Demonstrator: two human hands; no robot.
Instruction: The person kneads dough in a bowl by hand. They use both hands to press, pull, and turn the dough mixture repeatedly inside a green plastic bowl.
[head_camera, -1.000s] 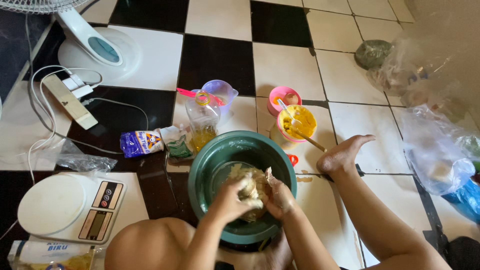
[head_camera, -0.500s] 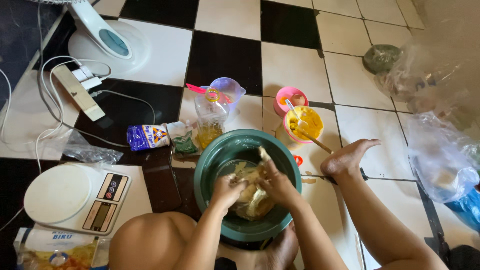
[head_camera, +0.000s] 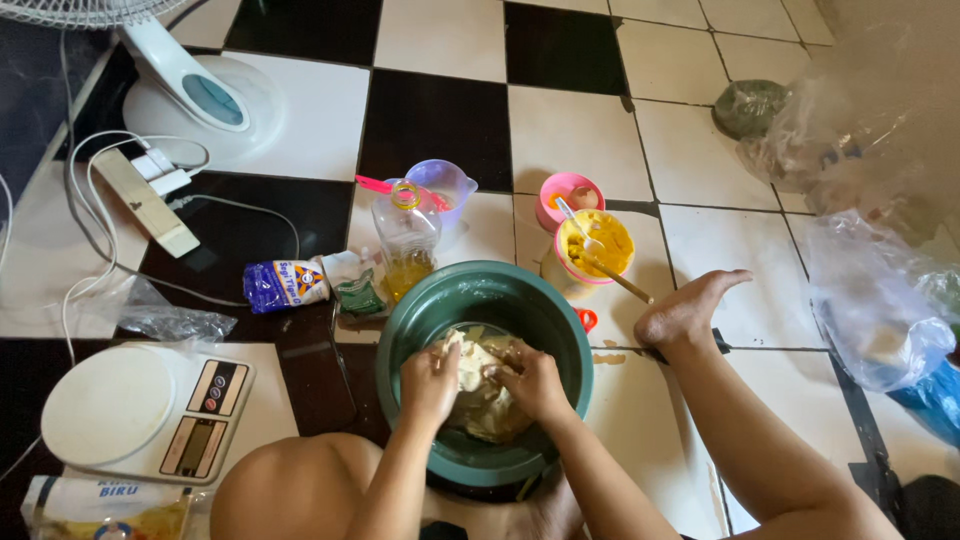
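Both hands are down inside the green mixing bowl: the left hand is curled with its fingers pressing into the pale dough, and the right hand is closed over the same lump from the other side, knuckles up. The dough sits at the bottom of the bowl, on the side nearest the person, and the bowl stands on the tiled floor between the person's knee and foot.

Taking the bowl as the landmark and moving left to right: well to its left lies a white kitchen scale, with a flour bag just below it at the frame edge. Up and left of the bowl are a fan base and a power strip. Just left of the bowl's far rim lie a small blue-and-white packet and a green sachet. Touching or nearly touching the far rim stands a clear oil bottle, partly full, with a lilac measuring jug behind it. To the upper right of the bowl sit a pink cup and a pink bowl of yellow batter-like mix with a spoon in it. Farther right are clear plastic bags.

Judging by the pictures, the ingredients are already combined into one cohesive but rough, lumpy mass; kneading is under way and the dough does not yet look smooth. The yellow mix remains outside the bowl.
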